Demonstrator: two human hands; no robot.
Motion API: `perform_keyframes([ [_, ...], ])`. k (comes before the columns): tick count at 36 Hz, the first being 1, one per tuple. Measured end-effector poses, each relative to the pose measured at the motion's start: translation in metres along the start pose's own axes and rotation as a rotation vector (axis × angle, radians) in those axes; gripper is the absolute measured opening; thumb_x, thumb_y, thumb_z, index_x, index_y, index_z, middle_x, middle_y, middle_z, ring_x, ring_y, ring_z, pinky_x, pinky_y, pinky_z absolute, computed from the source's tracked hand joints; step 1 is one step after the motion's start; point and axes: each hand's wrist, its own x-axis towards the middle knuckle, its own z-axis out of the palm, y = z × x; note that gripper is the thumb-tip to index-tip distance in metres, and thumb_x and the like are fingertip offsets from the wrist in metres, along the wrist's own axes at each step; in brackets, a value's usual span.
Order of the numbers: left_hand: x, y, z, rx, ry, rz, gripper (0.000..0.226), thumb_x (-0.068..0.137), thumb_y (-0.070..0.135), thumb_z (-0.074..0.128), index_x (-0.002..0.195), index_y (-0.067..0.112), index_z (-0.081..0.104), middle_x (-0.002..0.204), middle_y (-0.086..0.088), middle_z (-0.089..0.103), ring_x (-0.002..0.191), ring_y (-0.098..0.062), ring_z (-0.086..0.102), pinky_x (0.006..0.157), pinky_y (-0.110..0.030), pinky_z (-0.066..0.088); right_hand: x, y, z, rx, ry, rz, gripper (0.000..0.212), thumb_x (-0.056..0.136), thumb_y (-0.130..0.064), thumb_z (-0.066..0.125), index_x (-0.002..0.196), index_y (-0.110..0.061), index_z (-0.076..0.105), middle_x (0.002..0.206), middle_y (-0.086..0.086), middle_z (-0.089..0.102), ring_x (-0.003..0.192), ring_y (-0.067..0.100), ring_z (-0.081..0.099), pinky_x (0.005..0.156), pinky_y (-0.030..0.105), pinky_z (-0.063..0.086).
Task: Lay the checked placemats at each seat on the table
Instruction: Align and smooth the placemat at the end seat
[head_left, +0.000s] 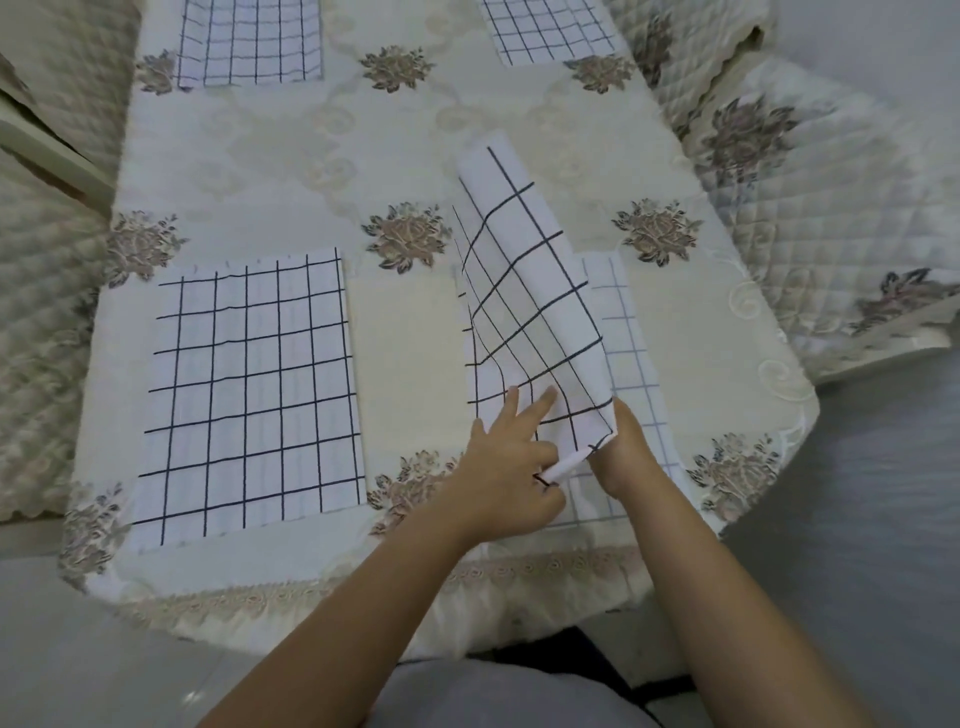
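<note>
A white placemat with a dark check (524, 306) stands half lifted and curled over the near right seat, its pale underside (628, 353) lying on the table. My left hand (511, 467) pinches its near edge, with two fingers spread on the cloth. My right hand (626, 447) holds the near corner of the lifted flap. Another checked placemat (254, 395) lies flat at the near left seat. Two more lie flat at the far left (249, 39) and far right (545, 31).
The table (405, 156) wears a cream cloth with embroidered flowers and a lace hem at the near edge. Quilted chair covers (810, 171) crowd the right side and the left side (36, 249). Grey floor (872, 493) shows at the right.
</note>
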Motion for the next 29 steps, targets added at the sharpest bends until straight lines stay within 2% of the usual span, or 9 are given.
perform_keyframes([
  [2, 0.006, -0.001, 0.003, -0.017, -0.032, -0.046, 0.029, 0.082, 0.034, 0.046, 0.074, 0.008, 0.055, 0.158, 0.002, 0.007, 0.146, -0.025, -0.008, 0.112, -0.060, 0.002, -0.001, 0.002, -0.008, 0.125, -0.017, 0.002, 0.028, 0.097, -0.029, 0.041, 0.085, -0.017, 0.063, 0.081, 0.004, 0.070, 0.076, 0.022, 0.063, 0.078, 0.034, 0.050],
  [3, 0.008, -0.001, 0.005, -0.052, -0.042, -0.074, 0.031, 0.088, 0.036, 0.050, 0.077, 0.009, 0.057, 0.158, 0.004, 0.008, 0.146, -0.022, -0.007, 0.113, -0.059, 0.002, -0.001, 0.002, -0.013, 0.192, -0.016, 0.008, 0.031, 0.097, -0.036, 0.041, 0.093, -0.018, 0.066, 0.087, 0.003, 0.073, 0.083, 0.022, 0.066, 0.083, 0.037, 0.051],
  [7, 0.016, -0.011, 0.012, -0.173, -0.028, -0.116, 0.028, 0.093, 0.045, 0.044, 0.074, 0.026, 0.052, 0.156, 0.007, 0.018, 0.146, -0.014, 0.001, 0.115, -0.056, 0.005, 0.003, 0.006, -0.031, 0.326, 0.054, 0.054, 0.054, 0.096, -0.051, 0.030, 0.120, -0.013, 0.059, 0.111, 0.011, 0.067, 0.103, 0.025, 0.063, 0.089, 0.039, 0.050],
  [10, 0.022, -0.020, 0.017, -0.167, 0.021, -0.145, 0.025, 0.096, 0.041, 0.040, 0.085, 0.026, 0.058, 0.154, 0.006, 0.025, 0.145, -0.013, 0.007, 0.115, -0.053, 0.009, 0.003, 0.010, -0.043, 0.317, 0.098, 0.043, 0.052, 0.093, -0.053, 0.038, 0.125, -0.016, 0.054, 0.118, 0.007, 0.065, 0.106, 0.020, 0.062, 0.088, 0.035, 0.050],
  [13, 0.028, -0.032, 0.021, -0.067, 0.065, -0.200, 0.027, 0.097, 0.030, 0.040, 0.114, 0.019, 0.058, 0.154, 0.004, 0.024, 0.145, -0.013, 0.006, 0.116, -0.048, 0.004, 0.004, 0.014, -0.055, 0.114, 0.110, 0.035, 0.029, 0.092, -0.035, 0.053, 0.110, -0.014, 0.060, 0.109, 0.008, 0.068, 0.097, 0.022, 0.064, 0.089, 0.041, 0.051],
  [17, 0.031, -0.051, 0.025, 0.182, 0.045, -0.262, 0.042, 0.098, 0.026, 0.036, 0.139, 0.018, 0.038, 0.158, 0.001, 0.008, 0.146, -0.018, -0.003, 0.116, -0.049, 0.001, 0.007, 0.022, -0.067, -0.184, 0.179, 0.042, 0.021, 0.087, -0.025, 0.062, 0.101, -0.010, 0.059, 0.110, 0.016, 0.065, 0.098, 0.031, 0.063, 0.093, 0.051, 0.049],
  [20, 0.030, -0.058, 0.025, 0.282, -0.006, -0.310, 0.049, 0.099, 0.028, 0.034, 0.146, 0.018, 0.024, 0.158, -0.001, -0.005, 0.145, -0.022, -0.010, 0.115, -0.050, 0.000, 0.012, 0.030, -0.074, -0.339, 0.211, 0.041, 0.022, 0.088, -0.020, 0.059, 0.102, -0.003, 0.060, 0.107, 0.020, 0.064, 0.097, 0.036, 0.061, 0.090, 0.054, 0.049],
  [24, 0.028, -0.060, 0.024, 0.357, -0.018, -0.335, 0.052, 0.099, 0.030, 0.032, 0.148, 0.022, 0.017, 0.158, -0.003, -0.012, 0.144, -0.027, -0.015, 0.114, -0.054, 0.003, 0.017, 0.035, -0.077, -0.441, 0.269, 0.018, 0.019, 0.090, -0.015, 0.055, 0.103, -0.003, 0.058, 0.107, 0.019, 0.061, 0.094, 0.033, 0.058, 0.085, 0.043, 0.048],
  [29, 0.026, -0.059, 0.024, 0.351, -0.021, -0.388, 0.057, 0.101, 0.032, 0.029, 0.150, 0.020, 0.004, 0.156, -0.006, -0.018, 0.144, -0.026, -0.016, 0.115, -0.052, 0.003, 0.020, 0.037, -0.081, -0.555, 0.324, -0.023, 0.032, 0.092, -0.016, 0.054, 0.121, -0.002, 0.052, 0.117, 0.013, 0.055, 0.092, 0.020, 0.045, 0.077, 0.029, 0.035],
])
